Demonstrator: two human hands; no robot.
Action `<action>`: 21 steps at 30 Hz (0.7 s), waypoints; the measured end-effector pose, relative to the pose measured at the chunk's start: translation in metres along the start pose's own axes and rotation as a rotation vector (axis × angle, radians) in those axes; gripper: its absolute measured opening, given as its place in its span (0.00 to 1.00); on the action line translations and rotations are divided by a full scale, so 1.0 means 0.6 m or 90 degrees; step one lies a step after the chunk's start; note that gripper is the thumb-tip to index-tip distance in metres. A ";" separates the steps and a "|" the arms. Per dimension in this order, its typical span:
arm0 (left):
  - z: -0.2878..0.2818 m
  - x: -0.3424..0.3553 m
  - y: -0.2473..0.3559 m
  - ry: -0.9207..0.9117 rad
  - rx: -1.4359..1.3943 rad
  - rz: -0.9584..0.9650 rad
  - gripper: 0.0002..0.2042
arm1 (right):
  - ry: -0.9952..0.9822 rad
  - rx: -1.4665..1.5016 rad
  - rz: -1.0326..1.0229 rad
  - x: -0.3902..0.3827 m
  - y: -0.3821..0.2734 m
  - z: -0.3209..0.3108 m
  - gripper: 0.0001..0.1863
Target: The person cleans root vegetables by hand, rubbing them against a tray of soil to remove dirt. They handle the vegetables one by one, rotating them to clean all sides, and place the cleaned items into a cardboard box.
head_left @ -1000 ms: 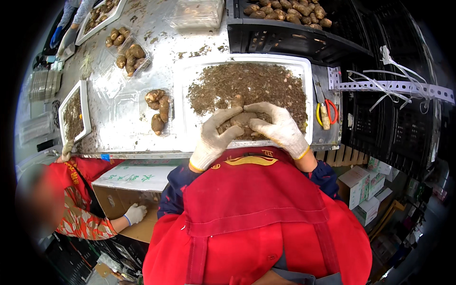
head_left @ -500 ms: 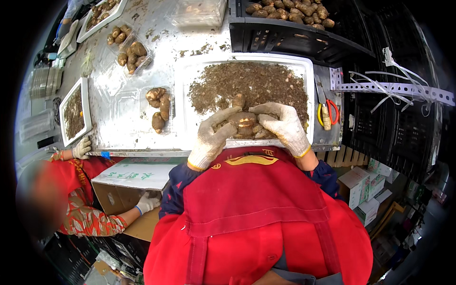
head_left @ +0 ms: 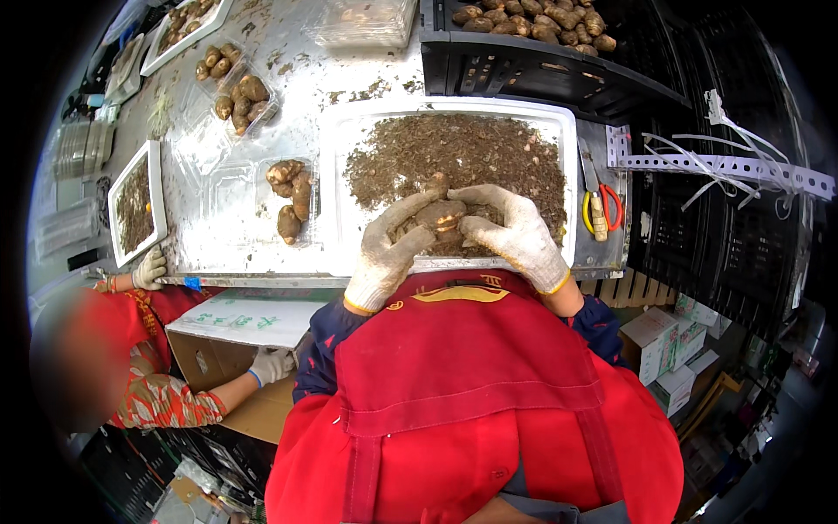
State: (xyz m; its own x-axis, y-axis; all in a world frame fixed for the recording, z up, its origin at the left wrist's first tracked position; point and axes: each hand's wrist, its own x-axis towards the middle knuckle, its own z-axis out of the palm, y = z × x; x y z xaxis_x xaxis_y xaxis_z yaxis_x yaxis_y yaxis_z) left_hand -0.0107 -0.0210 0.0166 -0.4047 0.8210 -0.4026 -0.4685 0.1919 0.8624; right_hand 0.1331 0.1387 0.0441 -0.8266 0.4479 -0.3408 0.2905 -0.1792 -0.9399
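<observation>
In white knit gloves, my left hand (head_left: 390,251) and my right hand (head_left: 521,236) curve around a few brown taro corms (head_left: 438,216) at the near side of a white tray (head_left: 339,148). Both thumbs press toward the middle taro, which shows pale patches on its skin. A smaller taro (head_left: 437,182) pokes up just beyond my left fingertips. Loose soil and peelings (head_left: 463,144) cover most of the tray floor behind my hands. The undersides of the held taros are hidden by the gloves.
Left of the tray, clear plastic boxes hold taros (head_left: 301,194). Red-and-yellow-handled cutters (head_left: 613,208) lie at the right. A black crate (head_left: 541,74) of taros stands behind. At the left, a co-worker's gloved hand (head_left: 272,366) is at a cardboard box (head_left: 240,321).
The middle taro has shifted slightly left and up between my hands, and my right fingers have moved left over it. The co-worker's hand has risen a little at the box.
</observation>
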 end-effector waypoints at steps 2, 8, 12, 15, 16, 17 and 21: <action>0.000 0.001 -0.001 0.000 0.016 0.031 0.24 | 0.029 -0.029 -0.013 0.000 -0.003 0.007 0.17; -0.008 0.006 -0.024 -0.080 -0.170 0.014 0.25 | 0.035 0.092 0.085 -0.003 -0.007 0.009 0.14; -0.004 0.010 -0.034 -0.182 -0.384 0.025 0.29 | 0.046 -0.045 0.018 0.000 -0.004 0.004 0.14; -0.014 0.013 -0.042 -0.197 -0.405 0.016 0.31 | 0.038 -0.033 0.000 -0.001 -0.003 0.003 0.14; -0.012 0.013 -0.042 -0.192 -0.405 0.010 0.30 | 0.035 -0.020 0.005 -0.001 -0.001 0.002 0.14; -0.012 0.012 -0.039 -0.187 -0.405 0.004 0.30 | 0.031 -0.007 0.010 0.000 0.000 0.003 0.14; -0.006 0.002 -0.018 -0.093 -0.207 0.033 0.28 | 0.014 0.009 0.029 -0.001 -0.005 -0.005 0.15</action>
State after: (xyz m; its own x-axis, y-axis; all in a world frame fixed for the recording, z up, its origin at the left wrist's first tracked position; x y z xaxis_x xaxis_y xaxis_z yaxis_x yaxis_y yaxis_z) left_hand -0.0089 -0.0242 0.0058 -0.3290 0.8979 -0.2924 -0.6853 -0.0140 0.7281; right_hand 0.1342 0.1416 0.0471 -0.8014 0.4583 -0.3843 0.3212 -0.2122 -0.9229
